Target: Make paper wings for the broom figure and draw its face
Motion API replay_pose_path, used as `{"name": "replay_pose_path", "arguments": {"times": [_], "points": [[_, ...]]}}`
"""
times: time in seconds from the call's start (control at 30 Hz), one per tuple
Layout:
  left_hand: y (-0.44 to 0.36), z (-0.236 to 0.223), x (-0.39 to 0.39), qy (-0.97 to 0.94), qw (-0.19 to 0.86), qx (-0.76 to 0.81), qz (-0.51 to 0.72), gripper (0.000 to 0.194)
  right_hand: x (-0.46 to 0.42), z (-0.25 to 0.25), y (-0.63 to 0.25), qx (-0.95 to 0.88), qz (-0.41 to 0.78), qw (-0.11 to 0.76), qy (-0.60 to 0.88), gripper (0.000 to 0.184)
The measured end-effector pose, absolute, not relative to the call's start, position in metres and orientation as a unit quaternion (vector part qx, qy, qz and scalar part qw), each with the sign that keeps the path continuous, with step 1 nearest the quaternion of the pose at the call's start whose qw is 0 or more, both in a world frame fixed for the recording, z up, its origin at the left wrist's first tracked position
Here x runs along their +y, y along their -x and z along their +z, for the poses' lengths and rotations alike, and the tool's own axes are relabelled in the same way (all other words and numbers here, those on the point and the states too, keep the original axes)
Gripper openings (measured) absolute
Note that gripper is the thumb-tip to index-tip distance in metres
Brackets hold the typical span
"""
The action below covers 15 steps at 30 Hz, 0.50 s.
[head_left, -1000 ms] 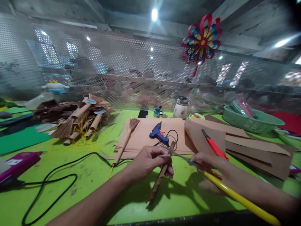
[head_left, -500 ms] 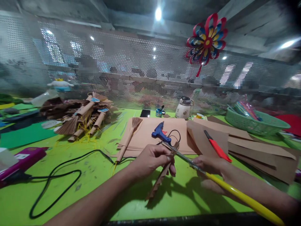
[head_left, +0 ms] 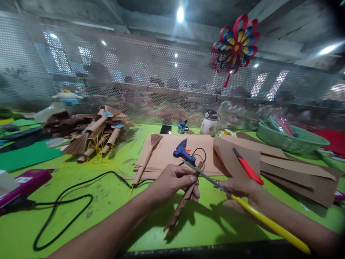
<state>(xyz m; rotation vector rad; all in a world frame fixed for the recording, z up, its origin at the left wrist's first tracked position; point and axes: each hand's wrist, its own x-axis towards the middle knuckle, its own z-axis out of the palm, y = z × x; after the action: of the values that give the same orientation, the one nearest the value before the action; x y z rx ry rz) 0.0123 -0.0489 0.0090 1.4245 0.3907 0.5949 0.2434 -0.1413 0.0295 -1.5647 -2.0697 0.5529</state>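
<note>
Folded paper strip point(head_left: 182, 205) pinched in left hand point(head_left: 174, 182), just this side of glue gun point(head_left: 183, 151); right hand point(head_left: 244, 189) grips scissors point(head_left: 269, 222), metal across strip's upper end. Likely cutting; calls for steady pinch.

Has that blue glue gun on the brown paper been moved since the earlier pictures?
No, not visibly. The blue glue gun lies on the same part of the brown paper stack; only the whole view has shifted slightly.

Here's the green worktop point(head_left: 107, 201), glue gun point(head_left: 184, 151) on brown sheets point(head_left: 172, 142), red-handled cutter point(head_left: 247, 166) right of it, bundled paper pieces point(head_left: 94, 135) well left!
</note>
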Motion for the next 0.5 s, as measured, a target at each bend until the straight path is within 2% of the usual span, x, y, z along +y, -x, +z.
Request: {"name": "replay_pose_path", "arguments": {"times": [0.5], "points": [[-0.014, 0.006, -0.05, -0.659, 0.69, 0.157, 0.257, 0.022, -0.14, 0.019, -0.245, -0.776, 0.219, 0.228, 0.546, 0.034]]}}
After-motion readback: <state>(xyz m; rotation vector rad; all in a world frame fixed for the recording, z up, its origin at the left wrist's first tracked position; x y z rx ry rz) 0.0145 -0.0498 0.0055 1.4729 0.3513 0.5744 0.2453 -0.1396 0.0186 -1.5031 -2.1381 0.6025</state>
